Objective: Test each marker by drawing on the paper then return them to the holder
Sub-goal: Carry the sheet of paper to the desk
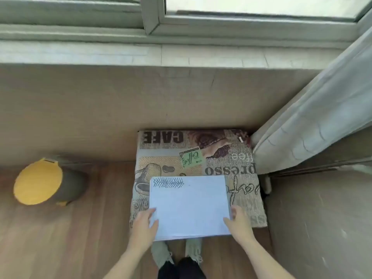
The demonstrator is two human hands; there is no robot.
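A white paper pad (189, 204) with a block of dark zigzag marks in its top left corner is over the near part of a coffee-print cushion (231, 158). My left hand (144, 224) holds the pad's left edge, thumb on top. My right hand (239, 222) holds the right edge the same way. No marker or holder is in view.
A grey bin with a yellow lid (38, 182) stands on the wooden floor at the left. A pale curtain (314, 121) hangs at the right, a wall and a window sill (120, 53) lie beyond the cushion. My feet (177, 258) are below the pad.
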